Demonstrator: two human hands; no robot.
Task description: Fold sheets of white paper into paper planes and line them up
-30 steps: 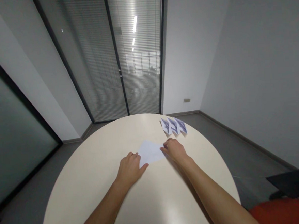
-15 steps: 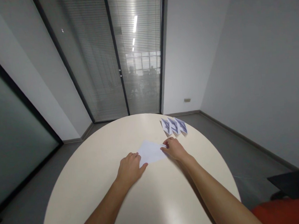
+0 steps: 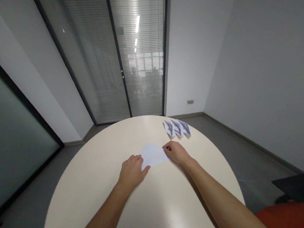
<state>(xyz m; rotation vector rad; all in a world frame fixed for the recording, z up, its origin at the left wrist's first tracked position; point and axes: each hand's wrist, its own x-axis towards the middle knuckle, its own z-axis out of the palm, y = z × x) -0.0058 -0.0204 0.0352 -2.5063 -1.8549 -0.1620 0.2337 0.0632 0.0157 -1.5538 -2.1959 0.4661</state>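
Note:
A white sheet of paper [image 3: 153, 156] with slanted edges lies on the round table, between my two hands. My left hand [image 3: 133, 166] rests at its left edge, thumb spread away from the other fingers. At the right corner, my right hand [image 3: 177, 151] has its thumb and fingertips drawn together on the paper in a pinch. The bit of paper inside that pinch is mostly hidden by the fingers.
Beyond my right hand, three folded paper pieces [image 3: 177, 128] stand in an overlapping row near the far right rim of the pale round table [image 3: 94, 180]. A black flat object [image 3: 300, 186] sits above something red [image 3: 289, 215] at the lower right.
My right fingertips have shifted slightly left and closed over the paper's right corner, where a small raised edge showed before. My left hand has stayed in place.

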